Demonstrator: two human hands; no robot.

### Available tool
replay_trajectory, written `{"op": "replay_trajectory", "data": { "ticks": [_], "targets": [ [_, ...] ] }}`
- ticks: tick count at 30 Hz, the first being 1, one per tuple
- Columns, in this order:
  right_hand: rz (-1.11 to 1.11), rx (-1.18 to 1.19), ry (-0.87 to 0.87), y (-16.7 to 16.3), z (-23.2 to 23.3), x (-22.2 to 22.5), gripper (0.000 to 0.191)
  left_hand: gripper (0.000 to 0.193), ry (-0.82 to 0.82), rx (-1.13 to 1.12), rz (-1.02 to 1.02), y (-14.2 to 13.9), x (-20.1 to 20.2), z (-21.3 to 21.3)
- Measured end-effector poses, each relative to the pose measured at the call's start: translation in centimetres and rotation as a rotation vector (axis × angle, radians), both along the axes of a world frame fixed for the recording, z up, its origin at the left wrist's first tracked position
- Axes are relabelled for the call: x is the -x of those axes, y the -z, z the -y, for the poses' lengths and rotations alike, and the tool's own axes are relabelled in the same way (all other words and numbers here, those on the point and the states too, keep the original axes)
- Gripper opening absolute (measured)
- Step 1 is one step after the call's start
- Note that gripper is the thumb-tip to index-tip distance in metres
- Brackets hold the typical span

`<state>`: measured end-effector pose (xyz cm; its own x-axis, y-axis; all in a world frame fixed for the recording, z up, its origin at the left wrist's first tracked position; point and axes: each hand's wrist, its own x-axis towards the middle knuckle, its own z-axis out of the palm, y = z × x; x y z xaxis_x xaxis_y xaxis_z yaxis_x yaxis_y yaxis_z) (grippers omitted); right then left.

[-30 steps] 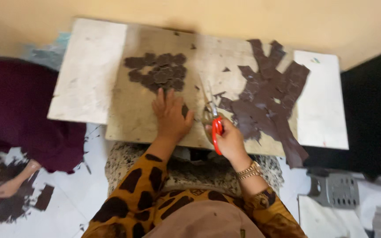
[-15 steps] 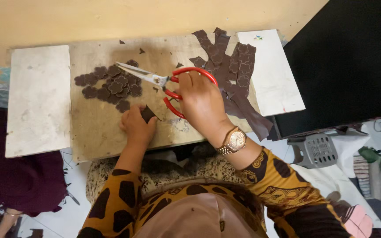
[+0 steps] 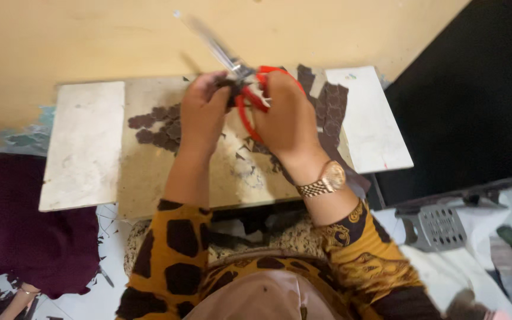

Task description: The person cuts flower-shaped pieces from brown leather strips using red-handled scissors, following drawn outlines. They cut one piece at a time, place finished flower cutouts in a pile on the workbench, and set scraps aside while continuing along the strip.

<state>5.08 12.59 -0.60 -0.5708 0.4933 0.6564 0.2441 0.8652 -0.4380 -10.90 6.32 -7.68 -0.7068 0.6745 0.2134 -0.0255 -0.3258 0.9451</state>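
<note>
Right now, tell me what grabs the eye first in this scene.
The red-handled scissors stand out, raised mid-frame in the right hand, blades pointing up-left, while the left hand pinches a small dark piece at them. Behind lies the pale board, with small dark cut pieces clustered left and dark strips right.

Bare room lies along the low white-and-tan board's [image 3: 84,148] left and near edges; cut dark brown pieces [image 3: 156,125] crowd mid-left, a brown strip heap [image 3: 332,106] blocks its right end

The scissors [image 3: 232,59] blades are motion-blurred. The right hand [image 3: 285,115] hides their red handles and part of the dark strips [image 3: 330,106].
</note>
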Motion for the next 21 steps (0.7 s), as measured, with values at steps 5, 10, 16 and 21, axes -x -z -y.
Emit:
{"op": "replay_trajectory", "data": {
  "ticks": [5,10,16,21],
  "targets": [
    [-0.326,0.578,-0.078,-0.9,-1.7,0.2,0.021,0.025,0.035,-0.092,0.028,-5.7,-2.0,-0.6],
    [-0.435,0.939,-0.253,0.0,-1.1,-3.2,0.018,0.019,0.150,-0.171,0.082,-6.7,-5.6,1.9],
    [-0.483,0.878,-0.373,0.5,0.2,-3.6,0.021,0.013,-0.015,-0.094,-0.179,-7.6,-8.2,4.1],
    [-0.549,1.038,-0.317,-1.0,1.4,-4.7,0.008,0.018,-0.403,-0.233,-0.871,-8.4,-7.7,5.3]
  ]
}}
